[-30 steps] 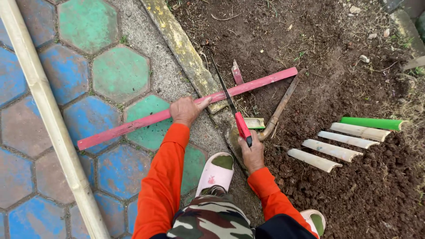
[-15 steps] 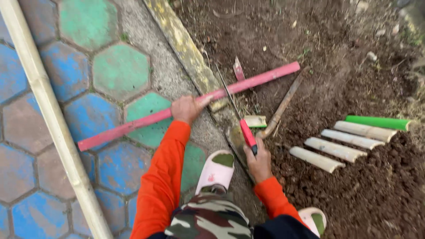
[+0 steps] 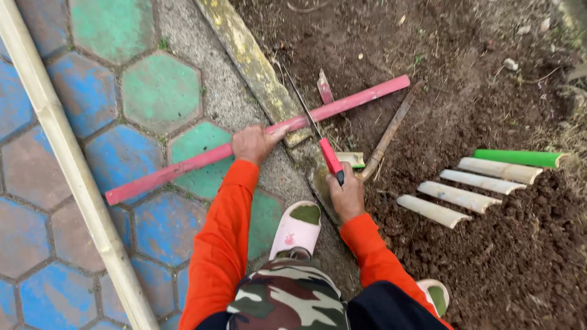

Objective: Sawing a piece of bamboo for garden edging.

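Across the curb, left hand [image 3: 254, 143] pins red pole [image 3: 202, 160]; right hand [image 3: 347, 195] grips red-handled saw [image 3: 327, 153].

pink pole [image 3: 183, 166]; red saw handle [image 3: 331, 156]; orange sleeves [image 3: 220, 244]; green stick [image 3: 516, 157].

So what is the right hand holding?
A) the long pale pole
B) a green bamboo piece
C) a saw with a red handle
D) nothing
C: the right hand grips the red handle of a saw whose thin blade crosses the pink stick that the left hand presses down.
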